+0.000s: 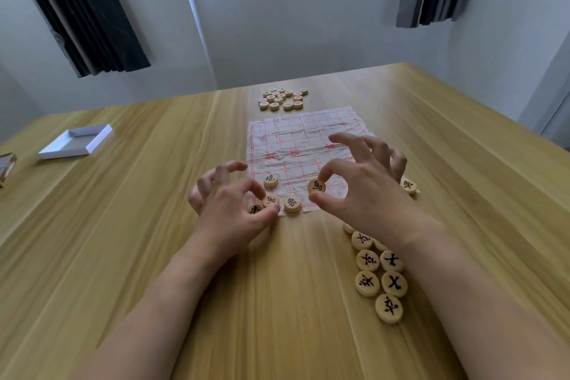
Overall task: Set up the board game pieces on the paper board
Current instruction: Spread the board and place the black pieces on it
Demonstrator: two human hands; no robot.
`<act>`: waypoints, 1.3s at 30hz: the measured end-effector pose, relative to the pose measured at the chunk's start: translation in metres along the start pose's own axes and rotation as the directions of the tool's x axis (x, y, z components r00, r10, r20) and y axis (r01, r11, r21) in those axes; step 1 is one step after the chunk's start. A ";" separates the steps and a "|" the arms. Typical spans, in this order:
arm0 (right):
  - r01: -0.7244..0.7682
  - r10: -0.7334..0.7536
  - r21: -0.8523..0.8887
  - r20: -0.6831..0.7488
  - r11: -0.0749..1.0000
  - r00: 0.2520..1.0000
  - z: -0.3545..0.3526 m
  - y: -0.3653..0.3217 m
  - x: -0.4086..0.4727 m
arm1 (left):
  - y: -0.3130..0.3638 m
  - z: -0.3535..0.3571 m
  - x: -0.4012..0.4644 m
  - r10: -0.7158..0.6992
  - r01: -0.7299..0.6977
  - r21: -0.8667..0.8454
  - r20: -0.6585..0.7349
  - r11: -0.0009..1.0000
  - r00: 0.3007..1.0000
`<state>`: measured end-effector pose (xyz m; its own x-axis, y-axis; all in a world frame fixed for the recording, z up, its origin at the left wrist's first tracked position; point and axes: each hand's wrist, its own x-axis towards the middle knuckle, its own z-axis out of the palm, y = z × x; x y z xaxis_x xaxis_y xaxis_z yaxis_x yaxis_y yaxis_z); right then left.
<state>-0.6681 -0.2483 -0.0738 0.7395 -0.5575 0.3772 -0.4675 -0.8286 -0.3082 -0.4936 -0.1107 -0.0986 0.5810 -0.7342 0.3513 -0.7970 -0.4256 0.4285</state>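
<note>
Head view: high, close, facing forward-down over table toward window wall.

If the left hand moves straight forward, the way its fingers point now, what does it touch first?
Probably the cannon piece on the paper board. The left hand pinches a horse piece at the board's near edge, and the cannon piece lies just beyond; depth is unclear.

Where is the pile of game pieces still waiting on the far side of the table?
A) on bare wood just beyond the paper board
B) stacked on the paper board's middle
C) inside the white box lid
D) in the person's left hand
A: the far pile of pieces lies on the table, past the far edge of the paper board.
</note>
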 end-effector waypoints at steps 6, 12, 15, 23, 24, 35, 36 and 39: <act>-0.009 0.009 0.002 0.030 1.000 1.000 0.004 0.001 0.000 | 0.001 0.001 -0.001 0.008 -0.011 0.053 0.069 0.999 0.998; -0.007 0.007 0.004 0.032 1.000 0.999 0.006 0.001 -0.001 | 0.002 0.000 -0.005 0.002 -0.009 0.115 0.063 0.993 0.998; -0.005 0.005 -0.006 0.040 1.000 0.999 0.008 0.001 0.000 | 0.002 0.000 -0.008 0.011 -0.020 0.147 0.060 0.989 0.998; -0.115 0.114 -0.024 -0.049 0.993 0.992 -0.008 0.025 -0.005 | 0.019 -0.006 -0.011 0.084 -0.082 0.172 -0.003 0.982 0.996; -0.150 0.149 -0.016 -0.066 0.989 0.987 -0.011 0.031 -0.007 | 0.026 -0.006 -0.010 0.100 -0.099 0.179 0.002 0.979 0.995; -0.312 0.314 -0.068 0.025 0.948 0.949 -0.027 0.066 -0.017 | 0.093 0.019 0.009 0.195 -0.200 0.140 0.051 0.970 0.980; -0.322 0.325 -0.074 0.031 0.944 0.945 -0.028 0.067 -0.017 | 0.095 0.020 0.011 0.194 -0.199 0.138 0.050 0.970 0.980; -0.336 0.342 -0.105 0.056 0.936 0.938 -0.030 0.068 -0.018 | 0.096 0.021 0.014 0.209 -0.213 0.157 0.042 0.964 0.977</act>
<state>-0.7281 -0.2960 -0.0755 0.5605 -0.8038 0.1994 -0.7366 -0.5939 -0.3236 -0.5658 -0.1728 -0.0703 0.3944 -0.8283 0.3980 -0.9182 -0.3373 0.2077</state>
